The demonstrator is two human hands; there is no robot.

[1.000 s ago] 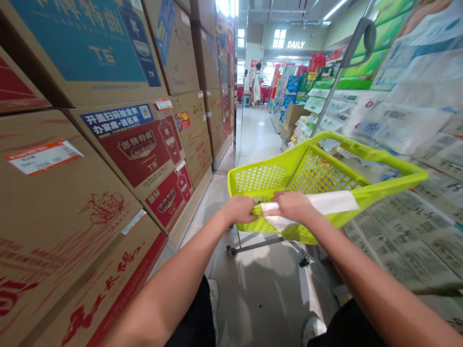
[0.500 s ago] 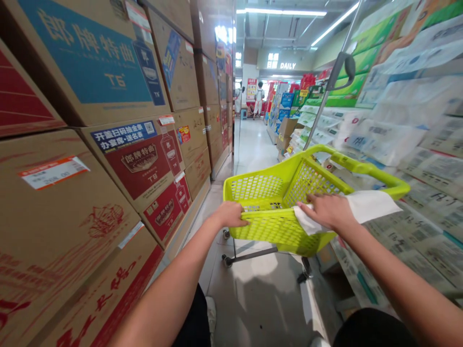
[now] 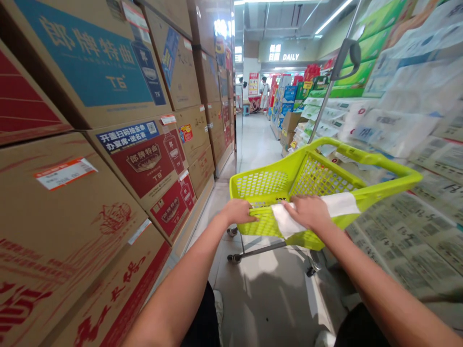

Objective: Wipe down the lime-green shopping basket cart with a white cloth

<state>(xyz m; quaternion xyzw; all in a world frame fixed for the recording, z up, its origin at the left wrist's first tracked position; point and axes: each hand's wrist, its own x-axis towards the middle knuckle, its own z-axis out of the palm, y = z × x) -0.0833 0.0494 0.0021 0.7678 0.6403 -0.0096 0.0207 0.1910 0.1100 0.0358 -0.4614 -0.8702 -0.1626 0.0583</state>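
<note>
A lime-green shopping cart [image 3: 260, 180] stands sideways in front of me, its handle end to the right. My left hand [image 3: 238, 212] is closed over the near rim of the basket, at its front end. Further right, my right hand [image 3: 310, 212] presses a white cloth [image 3: 340, 203] onto the same rim, fingers curled over the edge. The cloth drapes over the rim to both sides of that hand. Through the basket's lattice walls I see no goods inside.
Stacked cartons [image 3: 119, 164] form a wall on the left. Packs of tissue paper [image 3: 390, 125] are piled high on the right, behind a metal pole with a grey handle [image 3: 346, 60]. Down the aisle floor [image 3: 256, 140], people [image 3: 265, 91] stand near a red poster.
My right hand has slid left along the cart's rim with the white cloth, nearer my left hand. My left hand keeps its hold. The view has shifted slightly.
</note>
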